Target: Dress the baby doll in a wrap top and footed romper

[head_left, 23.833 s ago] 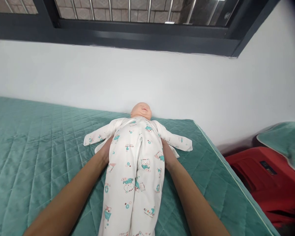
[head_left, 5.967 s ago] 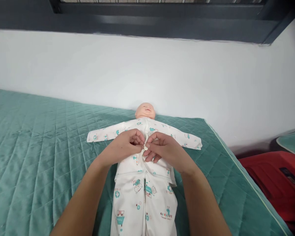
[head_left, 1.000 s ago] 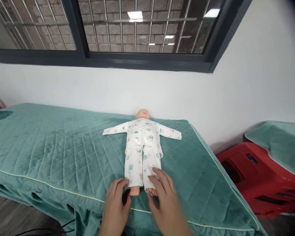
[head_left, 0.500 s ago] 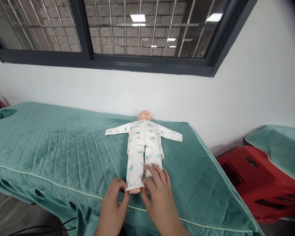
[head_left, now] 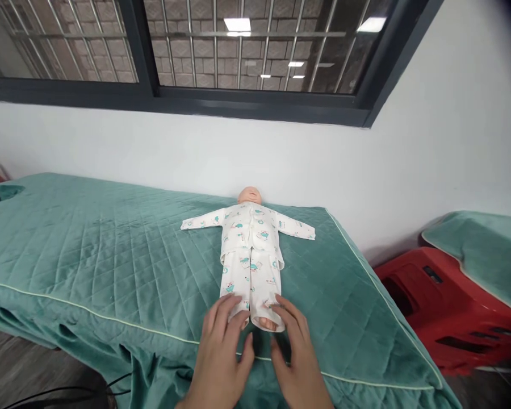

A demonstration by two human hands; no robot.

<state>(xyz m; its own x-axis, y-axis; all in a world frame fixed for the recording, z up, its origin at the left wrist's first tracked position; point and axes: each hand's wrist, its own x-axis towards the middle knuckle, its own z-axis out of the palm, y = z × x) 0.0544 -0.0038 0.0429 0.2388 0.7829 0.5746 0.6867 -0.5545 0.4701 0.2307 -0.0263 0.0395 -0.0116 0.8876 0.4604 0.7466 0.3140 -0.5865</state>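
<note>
A baby doll [head_left: 250, 195] lies on its back, its head towards the wall and its arms spread. It wears a white printed jacket [head_left: 249, 230] and matching trousers [head_left: 266, 284]. My left hand [head_left: 223, 346] lies over the lower end of the trouser leg on the left, thumb apart from the fingers, hiding most of that cuff. My right hand [head_left: 297, 343] is at the right-hand leg, its fingertips at the outer edge near the cuff and its thumb held apart. Toes of the doll's foot [head_left: 268, 324] show inside the right-hand cuff.
The doll rests on a green quilted bed cover [head_left: 123, 250] with pale piping along its edge. Behind is a white wall [head_left: 153, 145] under a dark-framed barred window [head_left: 255, 102]. A red plastic stool [head_left: 434, 307] stands at the right. Black cables [head_left: 85, 391] hang at the lower left.
Both hands have moved right and let go of the left-hand cuff. My left hand now covers that leg's end, and my right hand has shifted to the outer side of the other leg.
</note>
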